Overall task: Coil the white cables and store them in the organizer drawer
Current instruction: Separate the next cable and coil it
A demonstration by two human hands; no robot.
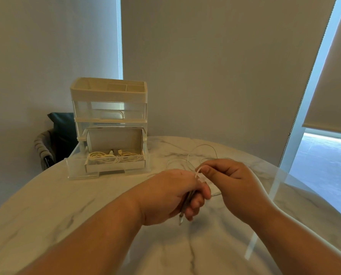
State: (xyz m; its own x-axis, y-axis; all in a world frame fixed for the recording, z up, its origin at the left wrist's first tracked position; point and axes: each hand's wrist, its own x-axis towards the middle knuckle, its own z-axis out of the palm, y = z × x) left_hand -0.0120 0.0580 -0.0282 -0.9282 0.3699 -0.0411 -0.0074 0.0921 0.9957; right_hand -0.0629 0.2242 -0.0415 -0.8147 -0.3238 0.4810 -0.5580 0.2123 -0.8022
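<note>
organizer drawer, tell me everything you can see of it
The bottom drawer is clear plastic, pulled forward out of the cream-topped organizer on the marble table. Inside it sits an open white cardboard box, flap raised, holding coiled white cables. Nothing else touches it.

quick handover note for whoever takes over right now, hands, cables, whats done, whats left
Hands: the left hand grips the partly coiled white cable, with its plug end sticking out below. The right hand pinches the same cable just above it.
The rest of that cable lies loose on the marble table behind the hands.
Done: coiled cables lie in the box in the organizer's open bottom drawer.
Left: finish this coil and put it in the drawer.
</note>
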